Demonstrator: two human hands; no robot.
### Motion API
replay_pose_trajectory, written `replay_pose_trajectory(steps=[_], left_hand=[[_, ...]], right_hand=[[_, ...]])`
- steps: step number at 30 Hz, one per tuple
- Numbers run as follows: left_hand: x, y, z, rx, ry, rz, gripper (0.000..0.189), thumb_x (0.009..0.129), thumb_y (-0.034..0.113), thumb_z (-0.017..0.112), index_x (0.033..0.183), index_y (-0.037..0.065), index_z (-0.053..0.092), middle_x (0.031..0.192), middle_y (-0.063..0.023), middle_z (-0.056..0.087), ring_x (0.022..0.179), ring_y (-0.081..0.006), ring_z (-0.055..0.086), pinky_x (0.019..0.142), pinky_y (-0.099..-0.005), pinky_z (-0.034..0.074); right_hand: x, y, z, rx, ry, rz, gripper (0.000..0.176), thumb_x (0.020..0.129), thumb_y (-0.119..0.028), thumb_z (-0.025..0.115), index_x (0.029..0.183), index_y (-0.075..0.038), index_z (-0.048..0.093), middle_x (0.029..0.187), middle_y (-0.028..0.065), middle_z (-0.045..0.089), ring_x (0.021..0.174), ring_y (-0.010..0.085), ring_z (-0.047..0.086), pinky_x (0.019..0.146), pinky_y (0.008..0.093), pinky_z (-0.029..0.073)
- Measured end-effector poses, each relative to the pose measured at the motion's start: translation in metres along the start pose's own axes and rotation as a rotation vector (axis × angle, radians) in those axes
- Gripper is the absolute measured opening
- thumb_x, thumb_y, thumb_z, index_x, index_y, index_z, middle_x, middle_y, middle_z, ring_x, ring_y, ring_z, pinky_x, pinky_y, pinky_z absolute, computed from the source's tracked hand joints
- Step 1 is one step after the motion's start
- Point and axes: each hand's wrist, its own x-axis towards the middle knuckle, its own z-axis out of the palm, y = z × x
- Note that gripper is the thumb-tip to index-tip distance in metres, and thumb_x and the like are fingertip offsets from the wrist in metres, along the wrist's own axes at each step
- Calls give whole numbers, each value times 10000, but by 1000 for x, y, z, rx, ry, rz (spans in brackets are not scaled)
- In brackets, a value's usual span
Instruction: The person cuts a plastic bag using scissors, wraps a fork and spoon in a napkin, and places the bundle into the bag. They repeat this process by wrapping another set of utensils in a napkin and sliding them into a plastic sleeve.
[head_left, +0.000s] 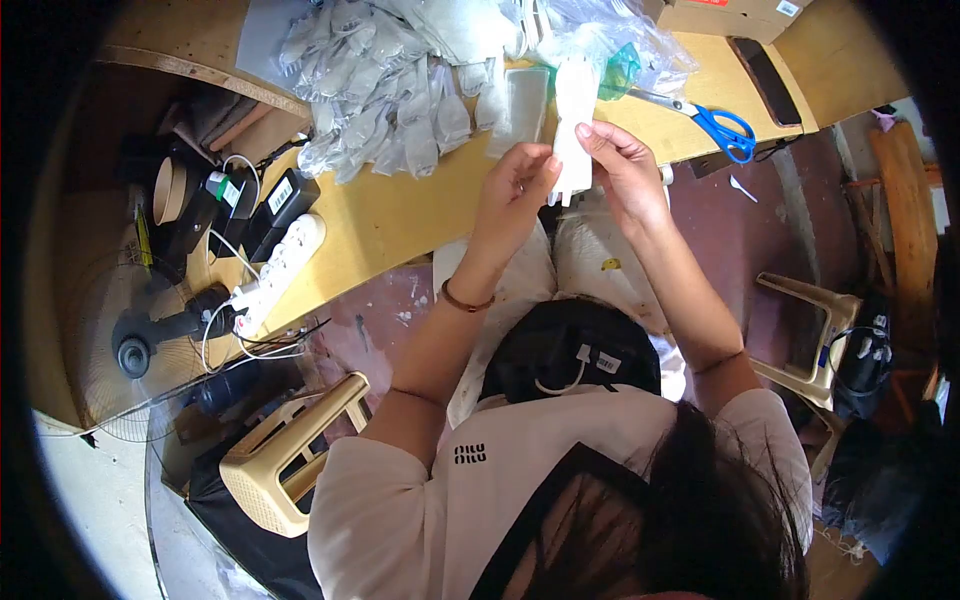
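Observation:
Both my hands hold a white plastic cutlery bundle (575, 130) upright between them, near the table's front edge. My left hand (520, 195) pinches its left side, with the fingers curled. On its right side, my right hand (622, 175) grips with thumb and fingers. The bundle looks bright and washed out, so its separate pieces are hard to tell. A large pile of wrapped cutlery packets (390, 90) lies to the left on the wooden table (390, 215). Just left of the bundle is a clear flat sleeve (520, 110). Behind it lies clear and green plastic film (622, 68).
Blue-handled scissors (725, 130) and a dark phone (765, 80) lie on the right. A cardboard box (725, 15) stands behind. At left are a white power strip (280, 270) and a fan (135, 355). Plastic stools (265, 475) stand on both sides.

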Motion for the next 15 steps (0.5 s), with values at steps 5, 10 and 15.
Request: replay_pose_trajectory(steps=[5, 10, 15], left_hand=[[-3, -3, 1, -228, 58, -149, 165, 846, 163, 634, 942, 34, 598, 795, 2, 632, 669, -54, 575, 570, -181, 455], [-4, -10, -2, -340, 13, -140, 220, 817, 110, 660, 1003, 11, 597, 828, -29, 643, 711, -82, 605, 597, -194, 478], [-3, -1, 0, -231, -4, -135, 270, 806, 89, 665, 1046, -8, 587, 854, -49, 652, 729, -82, 600, 616, -192, 472]], right_hand=[[-3, -1, 5, 118, -10, 31, 171, 864, -172, 601, 943, -25, 638, 793, 36, 645, 664, 105, 598, 551, 253, 481], [-6, 3, 8, 95, -8, 35, 174, 865, -164, 599, 957, -20, 638, 809, 39, 650, 676, 97, 595, 579, 247, 482], [-5, 5, 7, 84, 2, -12, 166, 849, -118, 615, 964, 0, 637, 837, 50, 658, 714, 86, 596, 627, 228, 475]])
